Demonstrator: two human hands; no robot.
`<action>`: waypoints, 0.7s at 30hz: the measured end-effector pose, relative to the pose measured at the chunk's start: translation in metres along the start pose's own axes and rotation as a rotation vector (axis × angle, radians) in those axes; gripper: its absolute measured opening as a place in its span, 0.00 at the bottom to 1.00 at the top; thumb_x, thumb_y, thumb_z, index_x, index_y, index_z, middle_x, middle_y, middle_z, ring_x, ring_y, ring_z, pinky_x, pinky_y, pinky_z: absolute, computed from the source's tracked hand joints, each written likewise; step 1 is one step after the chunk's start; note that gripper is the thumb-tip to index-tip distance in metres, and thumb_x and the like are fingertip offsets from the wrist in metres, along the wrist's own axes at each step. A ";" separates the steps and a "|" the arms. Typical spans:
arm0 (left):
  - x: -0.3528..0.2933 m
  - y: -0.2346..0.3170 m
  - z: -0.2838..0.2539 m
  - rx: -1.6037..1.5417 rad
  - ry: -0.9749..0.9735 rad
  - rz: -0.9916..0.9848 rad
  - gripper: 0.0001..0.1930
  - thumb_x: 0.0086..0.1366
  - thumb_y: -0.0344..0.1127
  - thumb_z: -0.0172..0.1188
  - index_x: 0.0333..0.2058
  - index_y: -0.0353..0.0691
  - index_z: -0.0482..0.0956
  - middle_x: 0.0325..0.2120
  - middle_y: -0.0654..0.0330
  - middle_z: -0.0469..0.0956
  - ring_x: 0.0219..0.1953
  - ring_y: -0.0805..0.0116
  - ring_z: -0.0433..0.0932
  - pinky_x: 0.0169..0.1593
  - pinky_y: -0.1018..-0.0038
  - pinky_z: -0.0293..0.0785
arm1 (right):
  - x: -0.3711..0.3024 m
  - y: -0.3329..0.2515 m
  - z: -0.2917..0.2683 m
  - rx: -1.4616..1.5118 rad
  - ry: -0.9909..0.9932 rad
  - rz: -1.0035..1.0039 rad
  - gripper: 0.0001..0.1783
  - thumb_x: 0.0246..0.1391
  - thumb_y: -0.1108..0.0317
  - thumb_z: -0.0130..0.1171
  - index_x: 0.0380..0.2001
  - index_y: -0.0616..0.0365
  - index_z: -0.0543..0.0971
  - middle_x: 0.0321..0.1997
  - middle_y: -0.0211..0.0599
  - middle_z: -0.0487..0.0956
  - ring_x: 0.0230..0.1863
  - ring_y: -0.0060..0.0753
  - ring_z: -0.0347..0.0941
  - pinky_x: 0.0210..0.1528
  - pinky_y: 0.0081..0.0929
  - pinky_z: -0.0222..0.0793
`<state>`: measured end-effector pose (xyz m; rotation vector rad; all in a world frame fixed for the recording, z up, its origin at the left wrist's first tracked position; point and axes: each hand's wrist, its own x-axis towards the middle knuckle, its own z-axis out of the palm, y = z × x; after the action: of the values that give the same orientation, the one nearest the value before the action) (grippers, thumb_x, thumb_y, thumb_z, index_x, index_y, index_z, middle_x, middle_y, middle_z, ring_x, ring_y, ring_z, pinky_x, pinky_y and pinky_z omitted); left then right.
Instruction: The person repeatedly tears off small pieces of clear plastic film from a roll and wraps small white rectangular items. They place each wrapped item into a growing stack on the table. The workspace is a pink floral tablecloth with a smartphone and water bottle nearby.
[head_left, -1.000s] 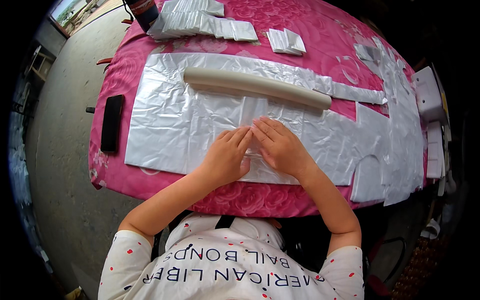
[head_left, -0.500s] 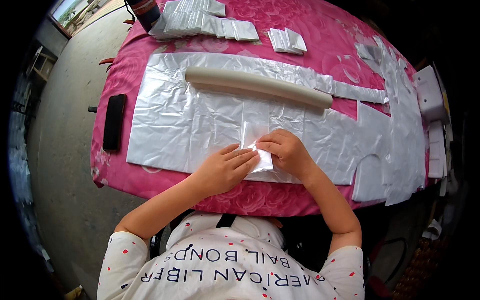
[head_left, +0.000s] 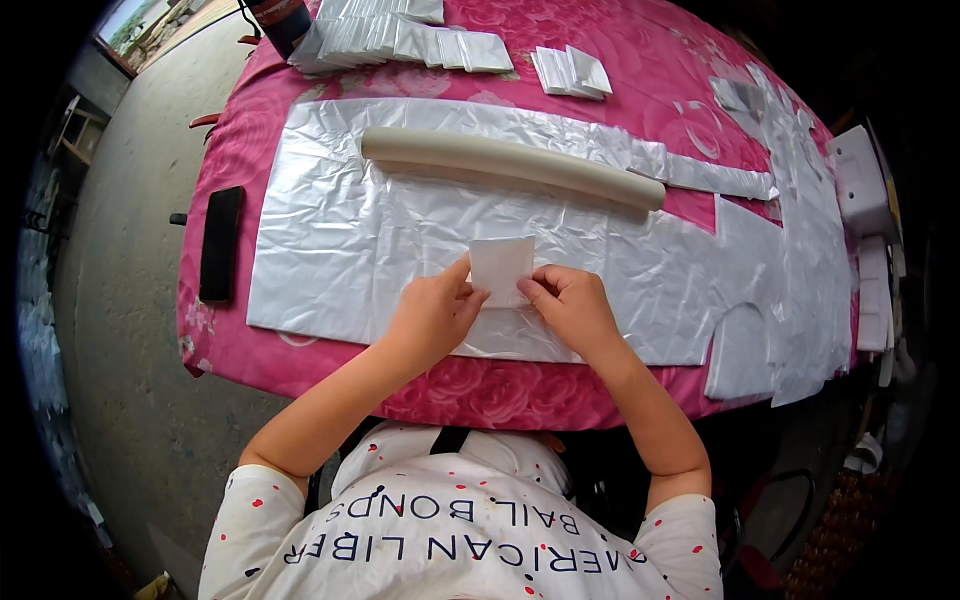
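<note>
1. The left hand [head_left: 432,312] and the right hand [head_left: 572,308] meet over the near middle of the table [head_left: 640,395], which is draped in a pink rose-print cloth.
2. Between them sits a small white folded piece [head_left: 500,268]. The left thumb and fingertips pinch its lower left edge, the right fingertips pinch its lower right corner, and most of it stands clear just beyond the fingertips.
3. Under both hands lies a wide silvery plastic sheet [head_left: 340,250], crinkled and flat, reaching well out to the left of the left fingers and past the right fingers too.
4. Beyond the fingertips, across that sheet, lies a long pale grey roll [head_left: 510,165], running slantwise from left to right. It is well apart from the hands and nothing lies between it and the folded piece but bare sheet.
5. Far to the left of the left hand, on the cloth just off the sheet's edge, lies a black oblong block [head_left: 220,243].
6. At the far edge, beyond the roll, a row of folded white pieces [head_left: 400,40] is stacked overlapping, with a smaller pile [head_left: 572,72] to its right.
7. To the right of the right hand, cut silvery offcuts [head_left: 790,250] trail along the table's right side, one with a rounded notch.
</note>
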<state>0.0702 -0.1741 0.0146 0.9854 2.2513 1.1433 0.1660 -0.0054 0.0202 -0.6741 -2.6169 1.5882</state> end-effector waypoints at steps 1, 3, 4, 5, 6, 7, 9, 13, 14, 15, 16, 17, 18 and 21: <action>0.003 0.000 0.001 -0.057 0.025 -0.027 0.27 0.57 0.29 0.58 0.56 0.32 0.62 0.24 0.51 0.79 0.20 0.63 0.77 0.28 0.74 0.72 | 0.004 0.001 -0.001 0.022 0.001 0.062 0.12 0.52 0.64 0.56 0.25 0.63 0.79 0.16 0.38 0.75 0.17 0.26 0.72 0.24 0.23 0.66; 0.010 -0.003 0.000 -0.060 0.042 -0.117 0.30 0.56 0.30 0.59 0.57 0.30 0.60 0.22 0.52 0.79 0.20 0.67 0.77 0.28 0.76 0.71 | 0.012 -0.006 -0.004 0.026 -0.062 0.149 0.14 0.52 0.62 0.56 0.25 0.65 0.78 0.16 0.37 0.75 0.17 0.25 0.73 0.24 0.22 0.66; 0.013 -0.003 -0.001 -0.062 0.052 -0.163 0.32 0.55 0.30 0.60 0.57 0.29 0.59 0.22 0.53 0.79 0.21 0.69 0.77 0.28 0.77 0.71 | 0.016 -0.010 -0.005 0.028 -0.095 0.192 0.16 0.52 0.61 0.56 0.24 0.65 0.78 0.15 0.36 0.75 0.17 0.24 0.73 0.23 0.22 0.66; 0.017 -0.002 -0.002 -0.065 0.032 -0.181 0.32 0.55 0.30 0.60 0.57 0.28 0.58 0.22 0.53 0.79 0.20 0.69 0.77 0.28 0.77 0.71 | 0.019 -0.012 -0.007 0.023 -0.114 0.228 0.16 0.52 0.61 0.56 0.24 0.66 0.78 0.16 0.36 0.75 0.17 0.24 0.74 0.23 0.22 0.66; 0.020 0.000 -0.004 -0.068 0.013 -0.200 0.33 0.55 0.31 0.61 0.57 0.27 0.58 0.22 0.54 0.79 0.20 0.70 0.77 0.27 0.77 0.71 | 0.021 -0.013 -0.008 0.018 -0.133 0.264 0.16 0.52 0.60 0.56 0.23 0.66 0.78 0.16 0.36 0.76 0.17 0.24 0.74 0.23 0.21 0.67; 0.022 0.003 -0.006 -0.070 -0.006 -0.218 0.34 0.55 0.31 0.61 0.57 0.26 0.57 0.22 0.55 0.79 0.20 0.71 0.77 0.27 0.78 0.71 | 0.023 -0.014 -0.009 0.013 -0.152 0.300 0.17 0.52 0.60 0.56 0.23 0.66 0.78 0.16 0.35 0.76 0.18 0.23 0.74 0.22 0.21 0.67; 0.020 0.006 -0.009 0.018 0.009 -0.167 0.34 0.54 0.31 0.61 0.57 0.28 0.57 0.30 0.53 0.78 0.26 0.67 0.78 0.31 0.75 0.72 | 0.027 -0.014 -0.010 0.006 -0.171 0.320 0.16 0.52 0.61 0.55 0.23 0.66 0.78 0.16 0.36 0.76 0.18 0.24 0.75 0.22 0.21 0.67; 0.013 0.000 -0.003 0.469 0.291 0.327 0.33 0.53 0.33 0.61 0.56 0.30 0.60 0.46 0.49 0.72 0.44 0.57 0.74 0.44 0.67 0.71 | 0.029 -0.013 -0.010 0.019 -0.175 0.370 0.16 0.53 0.61 0.55 0.23 0.65 0.79 0.17 0.36 0.76 0.17 0.24 0.75 0.22 0.21 0.68; 0.012 -0.001 0.000 0.456 0.250 0.375 0.32 0.53 0.34 0.61 0.56 0.30 0.61 0.48 0.49 0.70 0.47 0.55 0.71 0.48 0.65 0.68 | 0.030 -0.013 -0.009 0.022 -0.181 0.367 0.16 0.53 0.61 0.55 0.23 0.65 0.79 0.16 0.36 0.76 0.17 0.25 0.75 0.22 0.21 0.68; 0.012 -0.001 0.005 0.443 0.209 0.422 0.32 0.53 0.34 0.61 0.55 0.31 0.61 0.50 0.49 0.68 0.51 0.53 0.68 0.52 0.63 0.66 | 0.031 -0.013 -0.009 0.026 -0.188 0.364 0.16 0.53 0.62 0.55 0.23 0.65 0.79 0.16 0.36 0.76 0.17 0.25 0.75 0.22 0.21 0.68; 0.012 -0.001 0.010 0.429 0.168 0.470 0.32 0.53 0.35 0.61 0.55 0.31 0.62 0.52 0.48 0.66 0.54 0.50 0.65 0.55 0.62 0.63 | 0.032 -0.012 -0.009 0.029 -0.194 0.362 0.16 0.53 0.62 0.55 0.23 0.65 0.79 0.16 0.36 0.76 0.17 0.25 0.75 0.21 0.22 0.68; 0.013 -0.001 0.015 0.515 0.097 0.447 0.34 0.54 0.41 0.60 0.56 0.29 0.60 0.55 0.47 0.63 0.59 0.51 0.60 0.61 0.62 0.56 | 0.033 -0.010 -0.009 0.027 -0.199 0.360 0.15 0.53 0.62 0.55 0.23 0.65 0.79 0.16 0.36 0.76 0.17 0.25 0.75 0.22 0.22 0.68; 0.014 0.000 0.020 0.551 0.080 0.421 0.36 0.55 0.44 0.59 0.57 0.28 0.58 0.56 0.45 0.60 0.60 0.51 0.58 0.62 0.61 0.53 | 0.034 -0.006 -0.008 0.025 -0.203 0.358 0.15 0.53 0.62 0.55 0.23 0.65 0.79 0.16 0.36 0.76 0.17 0.25 0.76 0.22 0.22 0.68; 0.015 0.001 0.029 0.623 0.046 0.355 0.43 0.55 0.54 0.55 0.58 0.25 0.54 0.60 0.41 0.54 0.64 0.49 0.49 0.65 0.59 0.44 | 0.035 -0.003 -0.008 -0.009 -0.199 0.332 0.16 0.52 0.62 0.55 0.22 0.65 0.79 0.17 0.37 0.77 0.17 0.26 0.76 0.22 0.23 0.69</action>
<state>0.0794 -0.1475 -0.0016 1.6614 2.5981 0.5756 0.1349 0.0126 0.0193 -1.0509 -2.7664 1.8122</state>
